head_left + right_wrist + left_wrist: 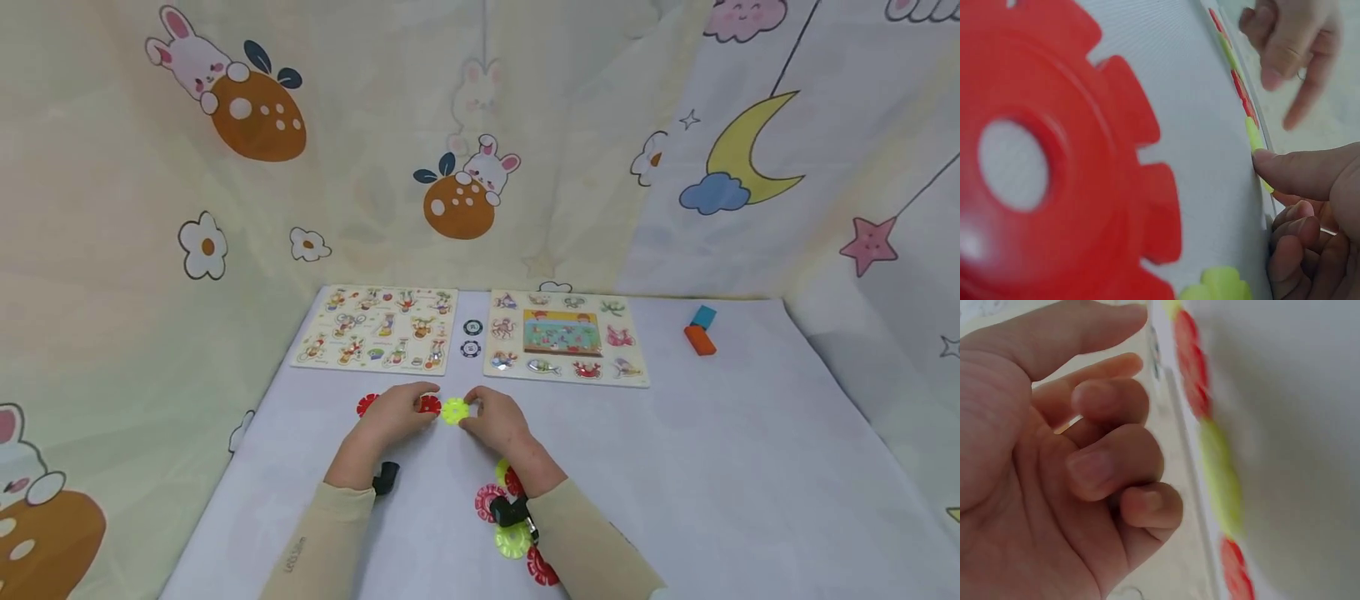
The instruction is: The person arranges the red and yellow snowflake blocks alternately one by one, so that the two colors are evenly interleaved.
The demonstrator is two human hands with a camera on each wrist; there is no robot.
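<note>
My right hand (498, 419) pinches the rim of a yellow-green notched disc (454, 411) at the right end of a row on the table; its thumb (1285, 169) lies on that disc. Left of it is a red notched disc (430, 404). The left wrist view shows another yellow-green disc (1221, 478) and a second red disc (1236, 569) further along; in the head view my left hand (393, 411) covers part of this row. That hand hovers beside the row with loosely bent fingers, holding nothing.
By my right forearm lie several loose discs, among them a yellow-green one (512, 542) and a red one (542, 567). Two picture puzzle boards (468, 400) stand behind.
</note>
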